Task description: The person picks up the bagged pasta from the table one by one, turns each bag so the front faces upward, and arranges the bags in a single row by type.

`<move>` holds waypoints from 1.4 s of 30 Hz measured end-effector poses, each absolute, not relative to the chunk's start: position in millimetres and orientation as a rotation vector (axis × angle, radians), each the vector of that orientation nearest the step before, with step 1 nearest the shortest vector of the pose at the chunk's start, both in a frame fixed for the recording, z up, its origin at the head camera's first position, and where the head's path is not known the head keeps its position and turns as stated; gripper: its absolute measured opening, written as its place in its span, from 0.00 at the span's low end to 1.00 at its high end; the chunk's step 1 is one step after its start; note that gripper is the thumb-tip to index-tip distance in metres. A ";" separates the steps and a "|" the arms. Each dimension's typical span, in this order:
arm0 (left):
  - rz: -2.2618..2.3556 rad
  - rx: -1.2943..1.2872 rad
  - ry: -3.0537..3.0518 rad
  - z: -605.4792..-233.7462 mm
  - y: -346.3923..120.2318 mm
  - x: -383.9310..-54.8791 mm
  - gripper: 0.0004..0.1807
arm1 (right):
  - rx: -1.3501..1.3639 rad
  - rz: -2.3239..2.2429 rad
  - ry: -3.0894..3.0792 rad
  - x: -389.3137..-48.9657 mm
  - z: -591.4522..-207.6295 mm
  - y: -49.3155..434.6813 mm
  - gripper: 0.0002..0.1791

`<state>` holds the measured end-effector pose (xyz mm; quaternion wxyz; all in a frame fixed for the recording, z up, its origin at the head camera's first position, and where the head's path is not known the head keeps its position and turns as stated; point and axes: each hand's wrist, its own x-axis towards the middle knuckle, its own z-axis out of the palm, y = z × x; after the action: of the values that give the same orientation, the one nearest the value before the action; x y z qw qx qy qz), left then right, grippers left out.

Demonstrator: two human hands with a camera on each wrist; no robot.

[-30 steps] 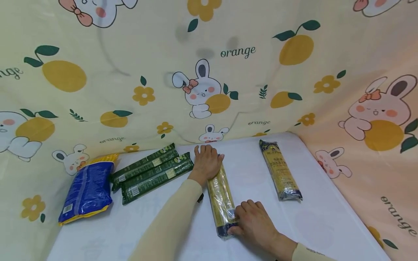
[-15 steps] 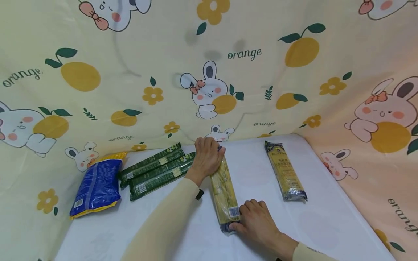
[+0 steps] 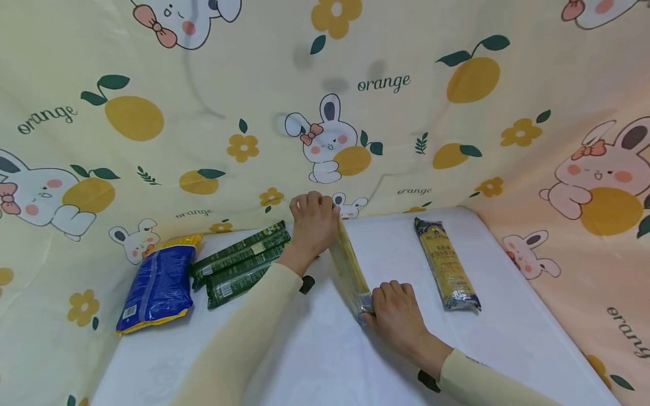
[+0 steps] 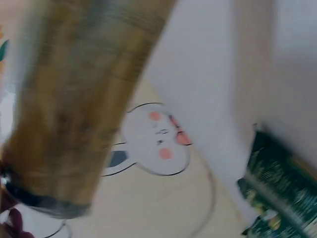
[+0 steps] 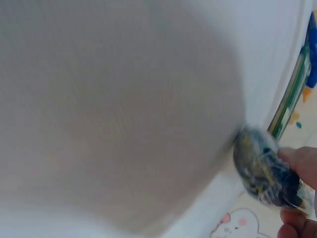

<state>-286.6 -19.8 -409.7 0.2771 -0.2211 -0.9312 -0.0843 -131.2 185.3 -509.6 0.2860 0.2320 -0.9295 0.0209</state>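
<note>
1. While the left hand [image 3: 313, 225] holds the far end of the yellow packet [image 3: 349, 265], the right hand [image 3: 398, 313] holds its near end; the packet slants between them over the middle of the bench [image 3: 315, 349].

2. Grip, left: the fingers bend over the far end and close upon it. In the left wrist view the packet is blurred, and only fingertips [image 4: 15, 225] show at the border.

3. Grip, right: the near end is pinched, with the thumb [image 5: 299, 161] on one side and fingers on the other, leaving no visible gap around the crumpled wrapper.

4. Change: half a second ago the packet lay with its broad face up; now it is tipped toward its edge, so that a narrow side shows. Both hands have moved farther toward the far side, and the near end has gone with them.

5. Meaning: the handling appears to have passed from taking hold to turning or lifting. Whether the near end touches the bench cannot be told.

6. Surroundings: the other yellow packet [image 3: 448, 268] lies at right, well apart. At left, two green packets [image 3: 238, 277] lie side by side, the blue bag [image 3: 158, 282] just beyond them. A printed cloth [image 3: 264, 73] hangs at the far side.
</note>
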 end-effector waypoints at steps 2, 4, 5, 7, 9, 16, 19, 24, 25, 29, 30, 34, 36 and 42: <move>-0.245 -0.559 -2.555 -401.3 -20.3 -285.6 0.19 | 0.605 0.048 -2.467 -137.1 -508.6 185.2 0.32; -0.254 -0.522 -2.607 -396.4 -19.6 -284.8 0.20 | 0.588 0.047 -2.471 -141.5 -509.0 184.1 0.30; -0.259 -0.504 -2.632 -395.0 -19.0 -284.4 0.21 | 0.579 0.041 -2.477 -143.1 -509.5 183.2 0.29; -0.278 -0.463 -2.681 -393.9 -17.1 -283.9 0.24 | 0.571 0.024 -2.486 -144.7 -510.6 180.8 0.26; -0.280 -0.419 -2.712 -394.5 -15.5 -283.4 0.28 | 0.575 -0.004 -2.496 -145.1 -511.6 177.6 0.25; -0.241 -0.348 -2.732 -396.6 -13.6 -283.9 0.36 | 0.590 -0.072 -2.495 -142.5 -511.4 166.6 0.18; -0.224 -0.358 -2.707 -398.3 -13.8 -284.0 0.32 | 0.599 -0.083 -2.477 -141.5 -513.6 163.2 0.16; -0.216 -0.397 -2.631 -403.2 -14.9 -286.0 0.21 | 0.632 -0.109 -2.413 -139.9 -518.1 159.1 0.18; -0.214 -0.405 -2.614 -404.4 -15.2 -286.4 0.19 | 0.636 -0.119 -2.406 -139.3 -518.6 158.3 0.20; -0.198 -0.436 -2.520 -408.6 -16.2 -287.2 0.16 | 0.648 -0.159 -2.414 -136.5 -519.8 155.2 0.27; -0.191 -0.441 -2.500 -409.4 -16.4 -287.5 0.16 | 0.652 -0.163 -2.419 -135.6 -519.9 154.4 0.29; -0.182 -0.463 -2.466 -410.4 -16.7 -287.1 0.15 | 0.670 -0.127 -2.423 -132.2 -519.4 152.2 0.35; -0.193 -0.482 -2.490 -410.0 -17.1 -285.9 0.14 | 0.688 -0.091 -2.410 -130.4 -518.0 152.4 0.34; -0.254 -0.586 -2.490 -412.0 -24.5 -282.1 0.13 | 0.747 0.048 -2.432 -127.6 -509.8 163.4 0.25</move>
<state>-282.1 -24.5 -412.0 0.2815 -0.2187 -0.9295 -0.0948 -127.6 163.4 -509.8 0.2942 0.2806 -0.9134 0.0181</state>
